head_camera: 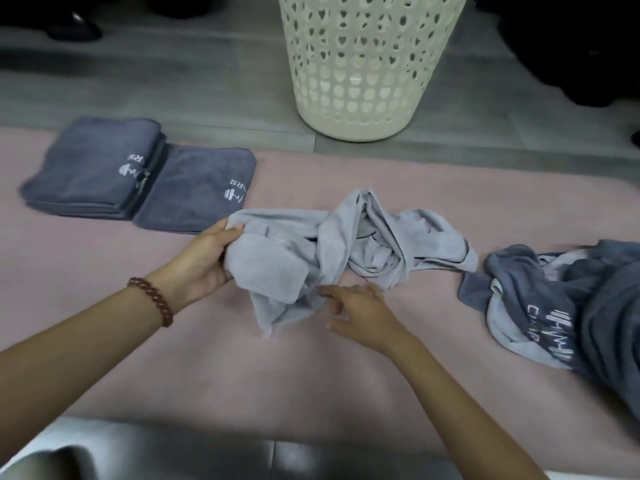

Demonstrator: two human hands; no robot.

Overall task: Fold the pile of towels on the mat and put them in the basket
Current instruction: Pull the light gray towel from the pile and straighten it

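Observation:
A crumpled light grey towel lies in the middle of the pink mat. My left hand grips its left end, thumb on top. My right hand reaches in at the towel's lower edge with fingers stretched out, touching the cloth. A stack of folded dark grey towels sits at the mat's far left, with one more folded dark towel beside it. A heap of unfolded dark and light towels lies at the right. The cream perforated basket stands on the floor beyond the mat.
Grey plank floor runs behind the mat. Dark shapes sit at the top left and top right corners. A pale grey surface lies along the bottom edge, near me.

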